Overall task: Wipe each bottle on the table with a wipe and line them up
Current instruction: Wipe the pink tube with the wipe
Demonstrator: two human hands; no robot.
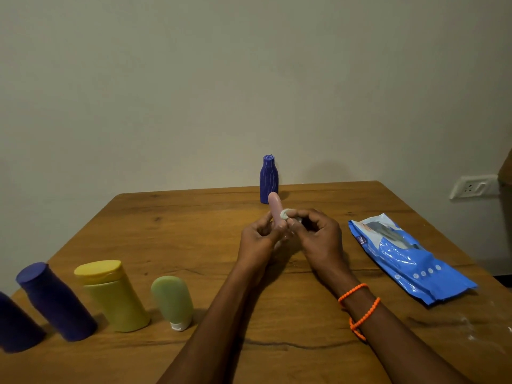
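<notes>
Together, hands grip pink bottle

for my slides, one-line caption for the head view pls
Left hand holds a pink bottle while right hand wipes it.

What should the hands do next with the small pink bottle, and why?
Probably finish rubbing, then stand it beside the green tube. The left hand grips the pink bottle while the right hand pinches the wadded wipe against it; four bottles already line the near-left edge.
</notes>
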